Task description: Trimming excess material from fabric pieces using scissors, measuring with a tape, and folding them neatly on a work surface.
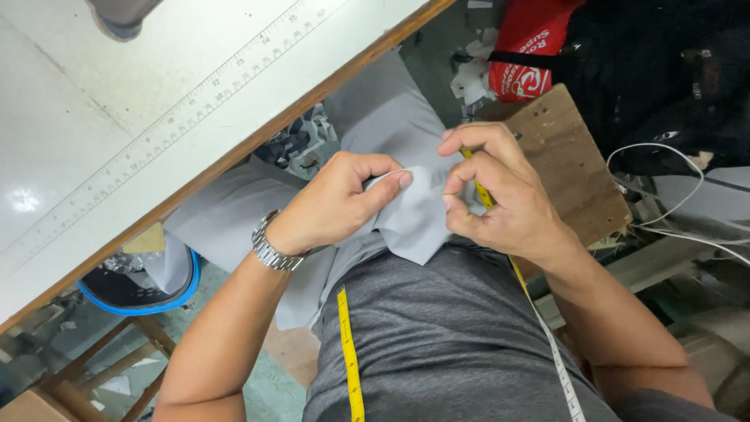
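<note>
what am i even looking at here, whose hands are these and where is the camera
There is no machine here, only a person. The single picture comes from a camera worn on that person's head, looking down past a grey shirt at their own two bare hands.

The left hand, with a metal wristwatch, and the right hand both pinch a piece of light grey fabric held in front of the body. The right hand also has a yellow measuring tape running through it; the tape hangs around the person's neck.

At upper left is a white table with a ruler scale printed along its wooden edge. A brown board, a red bag and white cables lie to the right.
</note>
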